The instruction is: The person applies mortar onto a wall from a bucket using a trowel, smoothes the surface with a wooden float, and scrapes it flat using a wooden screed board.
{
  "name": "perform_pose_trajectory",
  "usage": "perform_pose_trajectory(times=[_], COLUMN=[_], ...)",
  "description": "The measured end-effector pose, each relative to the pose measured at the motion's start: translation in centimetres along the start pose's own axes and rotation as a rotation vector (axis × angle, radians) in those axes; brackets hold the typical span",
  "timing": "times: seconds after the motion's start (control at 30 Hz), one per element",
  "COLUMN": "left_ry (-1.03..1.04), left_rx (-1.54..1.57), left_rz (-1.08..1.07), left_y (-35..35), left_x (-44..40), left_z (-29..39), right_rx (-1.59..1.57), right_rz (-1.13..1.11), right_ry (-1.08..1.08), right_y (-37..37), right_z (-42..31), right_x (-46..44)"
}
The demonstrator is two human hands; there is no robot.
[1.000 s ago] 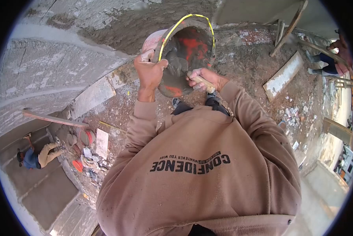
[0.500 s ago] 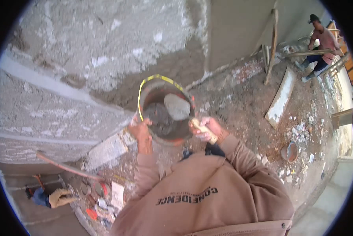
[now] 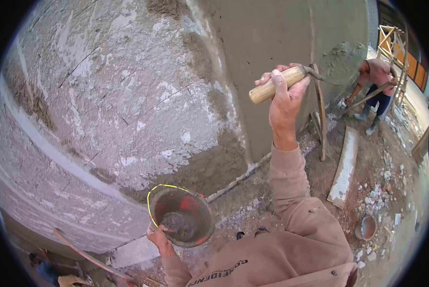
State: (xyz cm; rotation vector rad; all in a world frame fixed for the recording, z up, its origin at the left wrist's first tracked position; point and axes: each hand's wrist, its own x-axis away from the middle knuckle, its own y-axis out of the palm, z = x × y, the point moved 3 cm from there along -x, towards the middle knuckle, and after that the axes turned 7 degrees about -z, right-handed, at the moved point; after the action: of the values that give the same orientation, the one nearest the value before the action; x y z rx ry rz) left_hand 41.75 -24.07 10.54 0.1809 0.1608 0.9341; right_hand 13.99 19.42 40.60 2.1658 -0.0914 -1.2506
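Observation:
My right hand (image 3: 286,93) is raised in front of the wall, its fingers wrapped round the wooden handle of a trowel (image 3: 277,85). Grey wet mortar (image 3: 343,61) lies on the trowel's blade, out to the right. Low on the left, my left hand (image 3: 160,239) grips the rim of a bucket (image 3: 206,220) with a yellow-edged handle. Mortar (image 3: 180,226) sits in the bucket, whose inner wall has red patches. Behind both is a rough, partly plastered wall (image 3: 128,105), with a smoother grey section (image 3: 267,38) to its right.
A person in a pink shirt (image 3: 381,71) bends at the right near wooden poles (image 3: 320,110). A long board (image 3: 344,167), rubble and a small bowl (image 3: 366,227) lie on the ground at right. Another person (image 3: 47,271) is at the lower left beside a slanting strip (image 3: 88,256).
The trowel has left the bucket, and my right hand has lifted it up and right with mortar on it. My left hand and the bucket now appear lower. The person at right has bent down.

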Motion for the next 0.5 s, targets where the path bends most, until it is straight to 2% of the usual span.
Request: perform_pose_trajectory(times=[0.17, 0.2, 0.3, 0.37, 0.43, 0.47, 0.5], left_ry=[-0.009, -0.033, -0.049, -0.032, -0.031, -0.024, -0.007], left_rx=[-0.055, -0.098, -0.108, -0.184, -0.218, -0.203, -0.183], left_rz=[0.159, 0.195, 0.260, 0.273, 0.282, 0.279, 0.268], left_y=[-0.1, -1.9, -3.5, -4.7, -6.2, -6.1, -6.1], left_x=[2.0, 1.7, 2.8, 3.0, 4.6, 5.3, 4.9], left_z=[0.5, -1.0, -2.4, -3.5, -3.9, -3.7, -3.4], right_rx=[0.487, 0.658, 0.902, 1.131, 1.499, 1.485, 1.352], right_rz=[0.305, 0.362, 0.347, 0.264, -0.353, -0.597, -0.700], right_ry=[-0.433, -0.541, -0.527, -0.360, 0.202, 0.239, 0.211], right_y=[-1.2, -2.2, -2.5, -3.9, -5.4, -6.2, -5.4], right_z=[2.5, 4.7, 9.9, 16.2, 19.8, 21.1, 19.8], right_x=[-9.4, -10.7, -11.6, -10.8, -7.8, -3.8, 1.2])
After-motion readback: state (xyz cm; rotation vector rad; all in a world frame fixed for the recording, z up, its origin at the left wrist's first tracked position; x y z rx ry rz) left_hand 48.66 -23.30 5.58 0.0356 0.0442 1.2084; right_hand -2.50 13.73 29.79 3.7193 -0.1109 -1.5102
